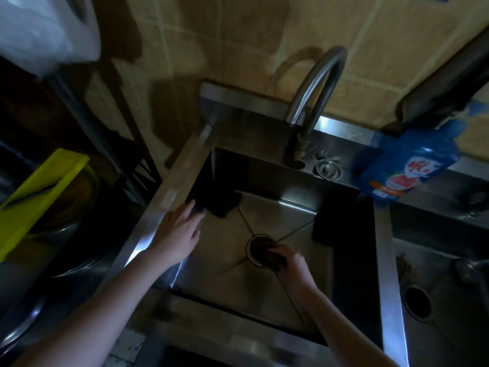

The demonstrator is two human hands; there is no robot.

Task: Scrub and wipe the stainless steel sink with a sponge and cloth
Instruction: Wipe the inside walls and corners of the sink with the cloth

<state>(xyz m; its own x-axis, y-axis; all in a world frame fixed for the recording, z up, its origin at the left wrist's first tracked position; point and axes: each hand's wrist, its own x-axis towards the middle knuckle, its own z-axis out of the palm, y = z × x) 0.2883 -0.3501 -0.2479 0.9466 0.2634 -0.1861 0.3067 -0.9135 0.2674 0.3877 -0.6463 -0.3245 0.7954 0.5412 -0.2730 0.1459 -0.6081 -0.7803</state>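
Observation:
The stainless steel sink (285, 218) fills the middle of the view, with its round drain (255, 249) at the centre of the basin floor. My right hand (289, 263) is down in the basin, fingers curled round a dark sponge (270, 256) pressed at the drain's right edge. My left hand (178, 234) reaches over the sink's left rim with straight fingers, its fingertips touching a dark crumpled cloth (222, 205) that lies in the far left corner of the basin.
A curved steel faucet (315, 99) rises behind the basin. A blue dish-soap bottle (404, 168) stands on the back right ledge. A second basin (439, 287) lies to the right. A yellow-green board (39, 197) and steel bowls sit at left. A dark block (321, 227) leans on the right wall.

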